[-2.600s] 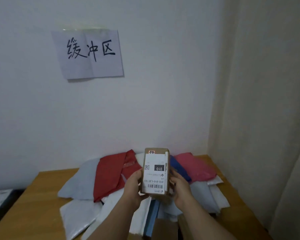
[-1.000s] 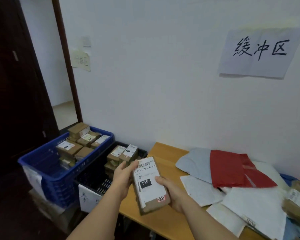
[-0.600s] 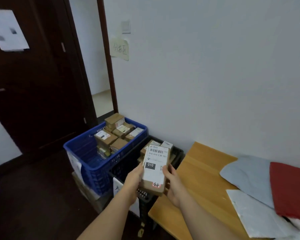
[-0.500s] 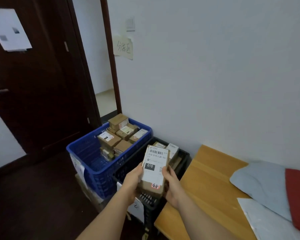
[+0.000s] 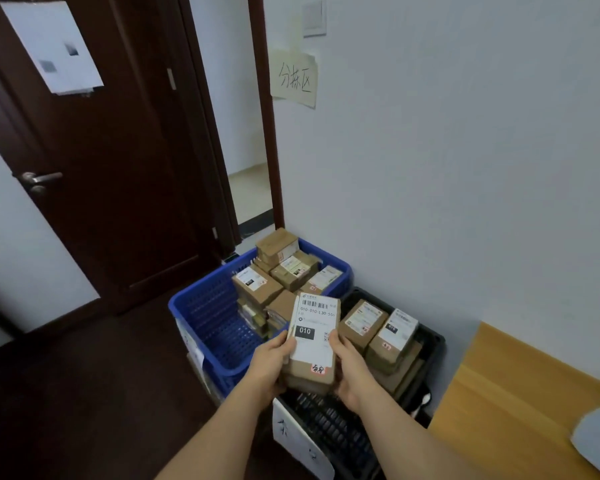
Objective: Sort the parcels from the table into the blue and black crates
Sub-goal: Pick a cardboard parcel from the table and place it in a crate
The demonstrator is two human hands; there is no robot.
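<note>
A brown cardboard parcel point(image 5: 311, 344) with a white label reading 010 is upright between both hands. My left hand point(image 5: 270, 367) grips its left side and my right hand point(image 5: 349, 370) grips its right side. The parcel hangs over the near part of the black crate point(image 5: 430, 362), close to its border with the blue crate point(image 5: 201, 327). The blue crate holds several brown boxes point(image 5: 257, 284) piled at its far side. In the black crate lie brown boxes point(image 5: 362, 322) with white labels.
The wooden table point(image 5: 510, 403) edge is at the lower right, with a grey mailer bag point(image 5: 598, 441) on it. A dark door point(image 5: 94, 168) stands left, an open doorway behind the crates. A paper sign point(image 5: 295, 79) hangs on the white wall. Dark floor lies left.
My view has swung left from the table to the crates. Both hands carried the parcel along, and it now hangs over the black crate.
</note>
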